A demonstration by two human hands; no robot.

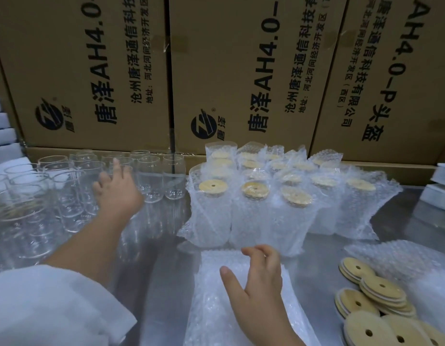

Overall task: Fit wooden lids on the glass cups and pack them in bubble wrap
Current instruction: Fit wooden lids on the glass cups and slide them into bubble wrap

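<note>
At the bottom left of the frame a white sleeve (pixel 54 308) covers the left arm, which stretches up and away across the steel table (pixel 161 283). At bottom centre the right hand (pixel 256 278) hangs over a flat stack of bubble wrap (pixel 211 308). Its fingers are loosely curled, its thumb is out and it grasps nothing. Whether its fingertips touch the top sheet cannot be told. At the lower right, just beside the stack, loose wooden lids (pixel 381 293) lie flat in overlapping piles, each with a small hole.

Farther off, at the middle left, the left hand (pixel 119 188) is in among the bare glass cups (pixel 150 178). Its fingers are spread and straight and, as far as the clear glass lets one see, are not closed round any cup. The cups stand upright with their mouths up, directly ahead of and around that hand.

The left hand is much the nearer to the cups. The right hand is nearer to the lids and the wrap. So the next cup looks set to come down and to the right, toward the stack.

At centre right stand the wrapped cups (pixel 253 208), already lidded and bagged in rows. Printed cardboard boxes (pixel 241 71) form the wall behind.
</note>
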